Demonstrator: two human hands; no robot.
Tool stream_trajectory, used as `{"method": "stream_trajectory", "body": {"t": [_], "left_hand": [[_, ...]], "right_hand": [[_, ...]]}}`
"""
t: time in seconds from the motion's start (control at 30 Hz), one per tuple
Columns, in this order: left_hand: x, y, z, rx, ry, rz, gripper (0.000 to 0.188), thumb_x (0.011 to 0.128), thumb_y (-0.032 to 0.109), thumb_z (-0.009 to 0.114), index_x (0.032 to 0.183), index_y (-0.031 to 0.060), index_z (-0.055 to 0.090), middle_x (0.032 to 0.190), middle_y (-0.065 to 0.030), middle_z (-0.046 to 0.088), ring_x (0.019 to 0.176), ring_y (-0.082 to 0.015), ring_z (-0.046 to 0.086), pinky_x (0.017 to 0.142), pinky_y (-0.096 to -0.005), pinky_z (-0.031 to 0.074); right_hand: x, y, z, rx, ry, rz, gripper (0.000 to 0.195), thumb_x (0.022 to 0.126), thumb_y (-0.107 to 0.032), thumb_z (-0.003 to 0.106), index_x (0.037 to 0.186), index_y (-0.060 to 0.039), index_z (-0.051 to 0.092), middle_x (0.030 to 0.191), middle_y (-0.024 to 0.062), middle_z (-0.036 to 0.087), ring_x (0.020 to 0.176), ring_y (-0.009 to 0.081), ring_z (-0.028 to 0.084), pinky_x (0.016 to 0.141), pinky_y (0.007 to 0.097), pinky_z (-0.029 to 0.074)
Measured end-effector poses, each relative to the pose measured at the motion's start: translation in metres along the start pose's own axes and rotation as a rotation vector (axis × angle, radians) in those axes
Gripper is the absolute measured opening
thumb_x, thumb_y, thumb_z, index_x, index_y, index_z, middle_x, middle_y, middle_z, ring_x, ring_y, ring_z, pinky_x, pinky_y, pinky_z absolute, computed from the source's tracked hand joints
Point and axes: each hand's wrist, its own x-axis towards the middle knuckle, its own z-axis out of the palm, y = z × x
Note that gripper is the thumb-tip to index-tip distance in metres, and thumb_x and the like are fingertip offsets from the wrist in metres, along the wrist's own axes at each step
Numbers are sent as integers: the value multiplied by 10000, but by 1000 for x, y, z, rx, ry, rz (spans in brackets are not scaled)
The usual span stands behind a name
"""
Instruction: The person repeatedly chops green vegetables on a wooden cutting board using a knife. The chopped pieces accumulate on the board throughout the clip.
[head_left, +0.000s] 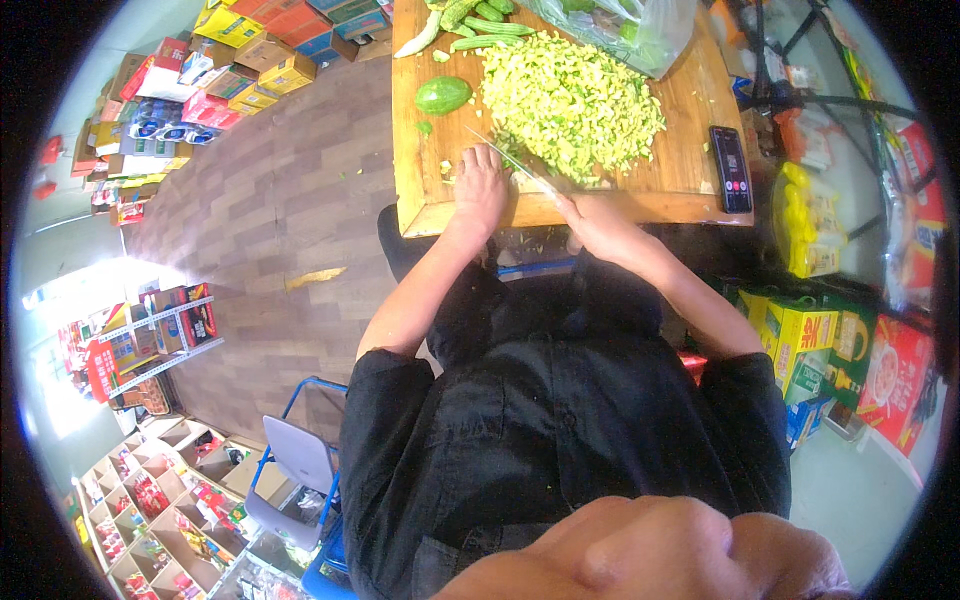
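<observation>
My right hand (607, 229) grips the handle of a kitchen knife (521, 165) at the wooden table's near edge. The blade slants up and left, its tip just beyond my left fingers. Close beside the blade, my left hand (480, 187) rests on the tabletop with fingers bent; whether anything lies under them is hidden. A broad heap of chopped pale-green vegetable (570, 105) spreads just past the knife. To its left sits a whole oval green gourd (442, 96). Several long, ridged green vegetables (480, 30) lie at the far edge, next to a clear plastic bag (637, 37) with green produce inside.
A smartphone (730, 169) with a lit screen lies on the wooden table (690, 150) at right. Packaged goods (810, 225) crowd the right side. Stacked cartons (202, 82) stand at upper left, a blue-framed chair (300, 457) and a compartmented display (165, 502) at lower left.
</observation>
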Motion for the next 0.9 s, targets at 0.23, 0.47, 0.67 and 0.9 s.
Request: {"method": "stream_trajectory", "body": {"t": [0.23, 0.47, 0.67, 0.9], "left_hand": [[0, 0, 4, -7, 10, 12, 565, 872, 435, 662, 1197, -16, 558, 1134, -162, 561, 1081, -301, 531, 920, -404, 482], [-9, -7, -1, -44, 50, -50, 600, 836, 451, 703, 1186, -18, 571, 1106, -145, 565, 1035, -295, 542, 907, -385, 486], [-8, -5, 9, -7, 52, -17, 513, 846, 410, 693, 1131, -3, 586, 1075, -145, 564, 1018, -289, 545, 868, -375, 487], [-7, -4, -7, -96, 107, -40, 510, 856, 393, 716, 1142, -3, 571, 1060, -153, 560, 989, -302, 544, 844, -385, 498]], "right_hand": [[40, 5, 15, 111, 9, 59, 581, 1071, -412, 326, 867, 59, 598, 743, 226, 616, 714, 390, 616, 717, 498, 476], [2, -3, 4, -2, 21, -47, 578, 1062, -395, 348, 936, 88, 638, 838, 305, 655, 822, 459, 644, 794, 533, 477], [18, -8, 12, -30, -37, 43, 598, 1059, -411, 345, 885, 82, 634, 837, 311, 643, 841, 458, 642, 806, 540, 472], [41, 6, 21, 151, 22, -12, 639, 1066, -437, 311, 900, 80, 648, 828, 298, 645, 804, 438, 633, 795, 516, 474]]}}
